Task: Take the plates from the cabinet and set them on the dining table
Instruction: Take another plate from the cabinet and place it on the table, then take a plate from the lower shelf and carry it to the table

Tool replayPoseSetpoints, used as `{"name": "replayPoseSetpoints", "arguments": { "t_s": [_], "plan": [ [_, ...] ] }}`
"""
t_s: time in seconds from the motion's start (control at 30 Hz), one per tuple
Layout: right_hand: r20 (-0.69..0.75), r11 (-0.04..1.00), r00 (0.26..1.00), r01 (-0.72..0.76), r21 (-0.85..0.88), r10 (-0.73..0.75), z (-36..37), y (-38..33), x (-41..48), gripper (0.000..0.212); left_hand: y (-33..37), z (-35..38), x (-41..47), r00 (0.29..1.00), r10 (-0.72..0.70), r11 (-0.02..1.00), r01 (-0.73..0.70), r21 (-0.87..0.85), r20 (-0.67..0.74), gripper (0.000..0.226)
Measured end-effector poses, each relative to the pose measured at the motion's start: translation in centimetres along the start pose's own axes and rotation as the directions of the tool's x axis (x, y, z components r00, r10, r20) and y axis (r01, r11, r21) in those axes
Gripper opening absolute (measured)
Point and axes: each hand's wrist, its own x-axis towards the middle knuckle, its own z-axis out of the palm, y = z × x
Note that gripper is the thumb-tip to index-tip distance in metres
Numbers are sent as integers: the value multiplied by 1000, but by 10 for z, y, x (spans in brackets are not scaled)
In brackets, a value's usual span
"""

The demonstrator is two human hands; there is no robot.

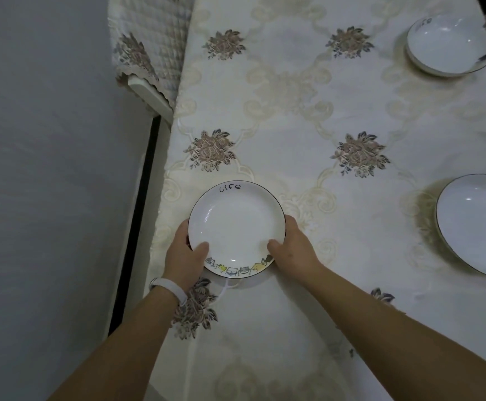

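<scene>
Item: plate [236, 227], both rims gripped by left hand [185, 250] and right hand [292, 246]; lower flat onto desk [294, 111]; release evenly.

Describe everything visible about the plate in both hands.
The plate is round, white, glossy like ceramic, with a thin dark rim. "Life" is written at its far edge; cartoon animals line the near edge. Empty and level, it lies low over the floral tablecloth near its left edge. The left hand and right hand grip its sides, thumbs inside.
</scene>
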Motion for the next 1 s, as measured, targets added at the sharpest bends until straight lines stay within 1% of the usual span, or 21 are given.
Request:
{"name": "replayPoseSetpoints", "arguments": {
  "t_s": [0.17, 0.27, 0.33, 0.37, 0.43, 0.53, 0.6, 0.67, 0.73, 0.8, 0.9, 1.0],
  "plan": [
    [-18, 1000, 1000, -3, 23, 3, -1, -3, -6, 44, 4, 1, -2, 999, -25, 1000, 25, 4, -27, 52],
    [-33, 997, 998, -44, 59, 46, -7, -3, -16, 43, 6, -3, -7, 993, -92, 996, 90, -24, -76, 55],
    [-43, 996, 996, -72, 59, 74, -14, -1, -28, 46, 11, -8, -15, 990, -96, 995, 95, -12, -102, 56],
    [-47, 996, 996, -75, 55, 78, -19, 0, -35, 46, 14, -11, -20, 992, -63, 998, 65, 18, -112, 55],
    [-59, 997, 996, -62, 54, 65, -31, 0, -52, 44, 20, -18, -32, 993, 56, 992, -45, 114, -104, 52],
    [-102, 1000, 995, 1, -18, -2, -53, -4, -83, 41, 30, -27, -56, 961, 277, 930, -263, 258, -19, 45],
    [-126, 989, 990, 42, -140, -60, -68, -7, -108, 43, 38, -33, -72, 921, 386, 868, -379, 321, 46, 38],
    [-133, 952, 985, 69, -297, -113, -78, -8, -137, 45, 46, -35, -90, 896, 433, 834, -439, 333, 97, 34],
    [-125, 906, 980, 92, -413, -156, -86, -9, -168, 47, 54, -36, -109, 870, 469, 808, -491, 325, 149, 34],
    [-136, 867, 970, 110, -487, -200, -93, -12, -199, 47, 61, -37, -130, 804, 547, 726, -594, 347, 232, 35],
    [-217, 819, 937, 108, -564, -273, -106, -19, -246, 45, 76, -37, -162, 624, 688, 514, -779, 358, 371, 40],
    [-305, 775, 893, 73, -627, -331, -116, -23, -291, 43, 90, -32, -191, 464, 775, 329, -876, 353, 429, 43]
  ]
}}
